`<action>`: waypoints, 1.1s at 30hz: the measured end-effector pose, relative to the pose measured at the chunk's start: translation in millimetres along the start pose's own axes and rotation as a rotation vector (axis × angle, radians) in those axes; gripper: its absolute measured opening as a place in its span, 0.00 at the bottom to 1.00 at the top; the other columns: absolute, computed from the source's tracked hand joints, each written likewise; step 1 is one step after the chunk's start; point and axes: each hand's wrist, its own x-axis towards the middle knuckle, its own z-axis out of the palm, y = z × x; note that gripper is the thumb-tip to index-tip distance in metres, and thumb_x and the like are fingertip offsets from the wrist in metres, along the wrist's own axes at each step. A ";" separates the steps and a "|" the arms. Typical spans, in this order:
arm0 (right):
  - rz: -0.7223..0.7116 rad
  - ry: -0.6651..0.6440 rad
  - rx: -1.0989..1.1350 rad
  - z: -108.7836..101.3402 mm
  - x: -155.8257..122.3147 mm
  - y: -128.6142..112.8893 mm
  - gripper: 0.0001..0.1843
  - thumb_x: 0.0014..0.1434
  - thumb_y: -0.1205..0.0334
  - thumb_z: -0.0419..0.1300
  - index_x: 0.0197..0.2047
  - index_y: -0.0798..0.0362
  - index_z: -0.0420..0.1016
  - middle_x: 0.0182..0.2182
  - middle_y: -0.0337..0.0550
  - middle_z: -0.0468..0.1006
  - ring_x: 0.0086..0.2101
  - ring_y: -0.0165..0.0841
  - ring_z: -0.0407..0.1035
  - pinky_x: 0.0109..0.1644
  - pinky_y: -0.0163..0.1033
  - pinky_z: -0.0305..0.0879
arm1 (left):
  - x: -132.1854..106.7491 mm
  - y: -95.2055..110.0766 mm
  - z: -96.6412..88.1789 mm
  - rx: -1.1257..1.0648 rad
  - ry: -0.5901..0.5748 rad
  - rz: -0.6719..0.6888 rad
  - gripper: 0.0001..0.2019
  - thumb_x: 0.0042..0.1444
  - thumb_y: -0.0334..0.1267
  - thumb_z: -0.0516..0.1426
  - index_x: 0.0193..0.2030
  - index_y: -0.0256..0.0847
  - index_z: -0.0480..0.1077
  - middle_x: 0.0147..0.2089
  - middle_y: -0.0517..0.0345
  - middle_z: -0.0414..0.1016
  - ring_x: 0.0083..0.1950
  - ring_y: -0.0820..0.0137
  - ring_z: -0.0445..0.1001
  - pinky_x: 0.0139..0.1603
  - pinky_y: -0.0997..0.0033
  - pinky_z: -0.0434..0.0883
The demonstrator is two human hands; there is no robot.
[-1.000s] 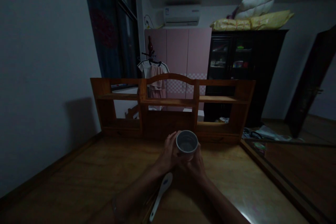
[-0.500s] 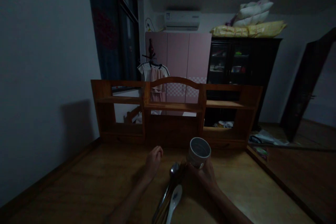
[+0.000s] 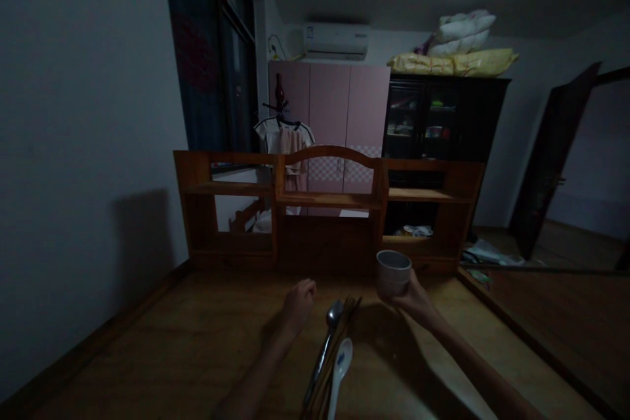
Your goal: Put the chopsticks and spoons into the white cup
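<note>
My right hand (image 3: 412, 302) grips a grey metal cup (image 3: 393, 279) from its right side and holds it above the table, mouth up and slightly tilted toward me. My left hand (image 3: 298, 306) is curled closed over the table, with nothing visible in its fingers. Between my hands lies a bundle of utensils pointing away from me. In it are a shiny metal spoon (image 3: 334, 314), a white spoon (image 3: 343, 358) with a blue mark on its bowl, and several thin wooden chopsticks (image 3: 327, 377). Their near ends run out of view.
The wooden table (image 3: 197, 341) has a raised edge and a wooden shelf unit (image 3: 327, 199) along its back. A white wall (image 3: 88, 144) borders it on the left. Beyond stand a pink wardrobe (image 3: 327, 105), a dark cabinet (image 3: 472, 118) and a door (image 3: 551, 157).
My right hand has carried the cup to the right, away from the utensils, and its mouth tilts less toward me. My left hand stays curled. The view has shifted slightly.
</note>
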 end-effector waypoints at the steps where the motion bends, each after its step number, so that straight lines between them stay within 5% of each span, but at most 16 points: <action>1: 0.017 -0.031 0.008 -1.8 -3.1 6.3 0.43 0.34 0.56 0.71 0.54 0.54 0.61 0.42 0.50 0.77 0.39 0.43 0.73 0.42 0.46 0.69 | 0.2 -1.1 0.6 0.001 -0.008 0.003 0.07 0.46 0.28 0.45 0.22 0.42 0.57 0.26 0.61 0.62 0.30 0.70 0.63 0.33 0.72 0.56; 7: 0.021 -0.119 0.130 0.9 -23.2 27.4 0.45 0.34 0.58 0.71 0.56 0.55 0.60 0.44 0.52 0.76 0.43 0.44 0.72 0.46 0.47 0.69 | 0.2 -4.4 2.9 0.013 -0.035 0.018 0.07 0.45 0.28 0.45 0.22 0.42 0.58 0.26 0.61 0.63 0.30 0.70 0.64 0.33 0.72 0.56; 18: -0.035 -0.083 0.121 3.0 -35.6 20.3 0.44 0.35 0.57 0.71 0.57 0.53 0.63 0.46 0.53 0.76 0.46 0.47 0.71 0.50 0.51 0.67 | -0.6 -5.4 -0.1 0.047 -0.019 0.024 0.08 0.46 0.28 0.45 0.22 0.42 0.59 0.26 0.61 0.62 0.30 0.70 0.63 0.32 0.72 0.55; 23: -0.096 -0.116 0.066 -0.2 -40.1 19.5 0.58 0.39 0.54 0.71 0.67 0.53 0.45 0.57 0.57 0.67 0.57 0.49 0.62 0.59 0.55 0.59 | -2.2 -3.2 -0.4 0.048 -0.033 0.019 0.08 0.47 0.28 0.46 0.21 0.42 0.58 0.25 0.61 0.62 0.29 0.70 0.63 0.32 0.72 0.56; 26: -0.226 0.045 -0.038 -15.2 -40.5 -15.1 0.56 0.51 0.49 0.64 0.70 0.50 0.29 0.68 0.55 0.45 0.65 0.46 0.44 0.65 0.58 0.49 | -3.0 -4.1 1.8 0.045 -0.035 0.019 0.07 0.46 0.28 0.45 0.22 0.42 0.58 0.26 0.61 0.63 0.30 0.69 0.63 0.32 0.72 0.55; 28: -0.364 0.195 -0.125 -32.8 -48.4 -56.9 0.51 0.56 0.48 0.59 0.70 0.47 0.30 0.70 0.47 0.36 0.67 0.45 0.37 0.66 0.60 0.47 | -2.9 -6.1 4.4 0.038 -0.034 0.019 0.07 0.46 0.28 0.45 0.22 0.42 0.58 0.25 0.61 0.63 0.30 0.69 0.64 0.32 0.72 0.56; 30: -0.470 0.298 -0.214 -53.0 -69.2 -100.0 0.49 0.55 0.49 0.60 0.71 0.46 0.34 0.69 0.45 0.42 0.66 0.48 0.41 0.66 0.62 0.45 | -2.3 -8.2 7.1 0.028 -0.031 0.015 0.07 0.46 0.29 0.45 0.22 0.42 0.58 0.25 0.61 0.63 0.30 0.69 0.64 0.32 0.72 0.56; 33: -0.493 0.262 -0.278 -77.4 -121.1 -133.4 0.42 0.46 0.48 0.64 0.64 0.36 0.57 0.62 0.47 0.60 0.62 0.55 0.50 0.62 0.68 0.48 | -1.9 -9.8 9.7 0.016 -0.031 0.006 0.06 0.46 0.30 0.45 0.22 0.43 0.57 0.25 0.61 0.63 0.29 0.69 0.63 0.32 0.72 0.56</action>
